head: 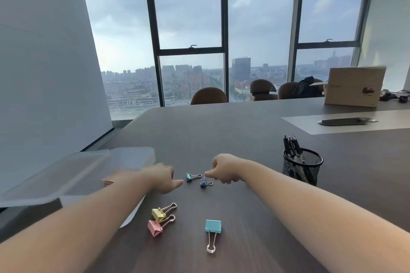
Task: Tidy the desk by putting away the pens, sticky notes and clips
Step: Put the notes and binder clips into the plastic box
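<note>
Two small clips, a teal clip [189, 177] and a blue clip [203, 183], lie mid-counter [244, 139] between the hands. The right hand [223, 169] pinches at the teal clip's wire handle; the left hand [164, 178], half-curled and empty, points alongside. Best to grip the wire handles firmly, then carry both to the clear box [133, 158].

Both hands [163, 176] beside binder clips [200, 180], perhaps touching.

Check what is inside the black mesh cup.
Several dark pens stand in the mesh cup, tops sticking out. Their lower ends show only dimly through the mesh; the bottom is hidden.
</note>
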The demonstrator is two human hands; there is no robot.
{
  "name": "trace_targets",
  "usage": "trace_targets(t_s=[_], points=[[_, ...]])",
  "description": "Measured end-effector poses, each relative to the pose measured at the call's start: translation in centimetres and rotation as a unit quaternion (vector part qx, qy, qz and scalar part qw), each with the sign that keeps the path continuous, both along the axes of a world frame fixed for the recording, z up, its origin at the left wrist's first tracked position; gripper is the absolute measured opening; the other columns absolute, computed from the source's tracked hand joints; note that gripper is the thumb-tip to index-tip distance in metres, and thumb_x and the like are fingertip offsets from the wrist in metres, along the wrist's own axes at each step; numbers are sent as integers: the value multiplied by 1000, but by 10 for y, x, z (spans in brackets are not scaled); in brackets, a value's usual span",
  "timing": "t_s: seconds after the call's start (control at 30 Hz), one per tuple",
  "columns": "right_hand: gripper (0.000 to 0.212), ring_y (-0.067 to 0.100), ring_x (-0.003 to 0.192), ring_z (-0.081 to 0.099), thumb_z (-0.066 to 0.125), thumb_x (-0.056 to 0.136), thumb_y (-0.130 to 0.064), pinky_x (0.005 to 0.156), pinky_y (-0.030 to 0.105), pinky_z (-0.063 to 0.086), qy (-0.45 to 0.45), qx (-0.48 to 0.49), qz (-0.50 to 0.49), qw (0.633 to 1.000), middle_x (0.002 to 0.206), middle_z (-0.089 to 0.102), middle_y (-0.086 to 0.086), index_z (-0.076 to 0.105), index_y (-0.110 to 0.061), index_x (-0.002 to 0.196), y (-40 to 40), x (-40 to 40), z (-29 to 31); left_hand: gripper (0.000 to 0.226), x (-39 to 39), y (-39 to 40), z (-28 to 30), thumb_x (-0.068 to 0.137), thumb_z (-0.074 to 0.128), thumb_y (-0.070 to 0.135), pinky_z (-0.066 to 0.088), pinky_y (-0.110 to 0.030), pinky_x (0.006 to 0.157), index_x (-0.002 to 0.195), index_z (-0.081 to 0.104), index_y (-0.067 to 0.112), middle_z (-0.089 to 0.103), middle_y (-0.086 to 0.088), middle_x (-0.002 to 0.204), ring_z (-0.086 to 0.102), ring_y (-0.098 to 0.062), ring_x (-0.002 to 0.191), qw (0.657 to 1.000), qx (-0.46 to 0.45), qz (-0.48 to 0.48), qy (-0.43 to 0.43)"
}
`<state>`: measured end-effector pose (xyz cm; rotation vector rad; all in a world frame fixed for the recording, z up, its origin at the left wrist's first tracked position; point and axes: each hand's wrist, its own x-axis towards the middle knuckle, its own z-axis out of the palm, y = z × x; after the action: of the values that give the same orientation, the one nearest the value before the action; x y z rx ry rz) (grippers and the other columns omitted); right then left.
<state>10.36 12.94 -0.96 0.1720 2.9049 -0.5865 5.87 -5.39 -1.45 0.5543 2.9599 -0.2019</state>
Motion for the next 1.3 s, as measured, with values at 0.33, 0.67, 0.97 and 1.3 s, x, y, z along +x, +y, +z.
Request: trace_targets(t_s=[0.33,0.67,0.97,1.3], points=[[61,23,145,15,49,85,-56,112,54,22,104,101,-94,985,150,32,1,31,-35,139,59,10,-64,47,38,-10,-76,96,23,52,43,-42,95,126,45,24,45,-3,131,41,-26,127,992,53,78,77],[35,28,124,42,38,94,-45,102,41,35,161,93,-129,974,126,51,7,53,-21,116,65,5,-93,43,20,1,-91,97,31,46,47,-36,80,99,62,16,56,-5,111,51,-27,109,962,162,71,207],[38,30,103,62,35,96,-33,82,31,46,228,144,-117,956,109,64,8,66,-12,97,59,5,-95,53,15,5,-96,82,61,49,19,-19,41,50,32,19,55,-5,43,57,-28,38,935,213,11,284],[52,20,72,45,45,94,-44,64,26,35,304,35,-128,943,81,46,-1,29,-22,51,45,-3,-89,53,12,7,-99,81,56,59,27,-23,42,58,27,21,31,4,48,55,-27,44,906,296,-8,304]])
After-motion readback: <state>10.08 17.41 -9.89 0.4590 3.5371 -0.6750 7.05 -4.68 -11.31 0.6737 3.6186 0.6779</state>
